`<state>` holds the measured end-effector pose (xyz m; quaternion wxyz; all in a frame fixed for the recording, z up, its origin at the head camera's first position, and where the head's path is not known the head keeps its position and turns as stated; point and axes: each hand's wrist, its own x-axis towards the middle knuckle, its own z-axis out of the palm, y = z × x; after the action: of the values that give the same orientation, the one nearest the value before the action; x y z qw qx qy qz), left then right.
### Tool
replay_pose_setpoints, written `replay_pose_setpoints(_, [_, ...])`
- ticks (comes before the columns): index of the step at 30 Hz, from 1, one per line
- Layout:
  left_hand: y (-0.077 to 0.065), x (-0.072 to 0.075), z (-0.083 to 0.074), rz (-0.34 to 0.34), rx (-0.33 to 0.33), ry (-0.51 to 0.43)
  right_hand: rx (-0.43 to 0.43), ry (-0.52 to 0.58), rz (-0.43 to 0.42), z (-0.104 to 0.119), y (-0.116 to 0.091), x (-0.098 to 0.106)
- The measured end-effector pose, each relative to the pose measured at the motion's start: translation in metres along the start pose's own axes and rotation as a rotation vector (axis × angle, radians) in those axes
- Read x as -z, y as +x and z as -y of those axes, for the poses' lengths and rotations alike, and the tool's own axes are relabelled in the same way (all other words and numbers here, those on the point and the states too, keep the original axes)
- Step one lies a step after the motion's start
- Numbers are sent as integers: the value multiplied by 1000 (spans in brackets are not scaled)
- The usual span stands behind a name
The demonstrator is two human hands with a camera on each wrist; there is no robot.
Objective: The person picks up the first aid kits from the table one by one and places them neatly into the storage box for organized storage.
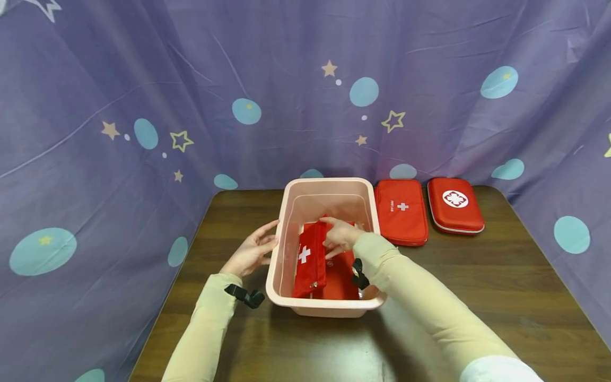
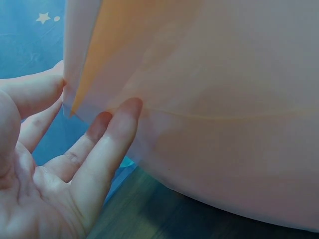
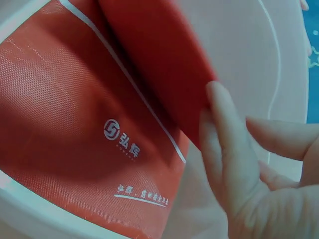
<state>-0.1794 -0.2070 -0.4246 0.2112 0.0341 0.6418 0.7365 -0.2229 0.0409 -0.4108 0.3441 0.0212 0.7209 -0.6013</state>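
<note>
A pale pink plastic bin (image 1: 329, 185) stands on the wooden table. My left hand (image 1: 250, 252) is at its left side; the fingers (image 2: 122, 129) lie fairly straight against the outer wall, the thumb at the rim. Inside, a red first-aid pouch (image 1: 305, 268) with a white cross leans tilted toward the left wall. My right hand (image 1: 341, 236) reaches into the bin, its extended fingertips (image 3: 214, 89) touching the pouch's raised edge. Beneath lies another red pouch (image 3: 75, 109) with white lettering and a white stripe, partly covered by the leaning one.
Right of the bin lies a flat red first-aid case (image 1: 403, 225), close beside its wall. Further right sits a hard red case (image 1: 458, 217) with a round white emblem. A purple patterned curtain (image 1: 296, 63) hangs behind the table (image 1: 477, 297).
</note>
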Motion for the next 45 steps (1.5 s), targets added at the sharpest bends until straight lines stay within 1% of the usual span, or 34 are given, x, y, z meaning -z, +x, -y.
replay_pose_setpoints(6, [0,1,0,-4,0,3,-10,32,3,1,-4,14])
replay_pose_setpoints(11, [0,1,0,-3,0,2,23,84,22,1,-9,27])
replay_pose_setpoints(19, [1,1,2,9,1,6,94,172,152,12,-22,39])
replay_pose_setpoints(25, [2,2,2,7,1,14,94,203,229,20,-34,53])
replay_pose_setpoints(29, [2,2,1,9,1,14,97,199,246,22,-40,64])
replay_pose_setpoints(36, [2,2,1,8,5,10,154,191,317,23,-50,83])
replay_pose_setpoints(40, [2,1,1,6,5,14,170,178,314,19,-53,90])
replay_pose_setpoints(45, [2,1,2,7,4,7,169,184,308,13,-55,98])
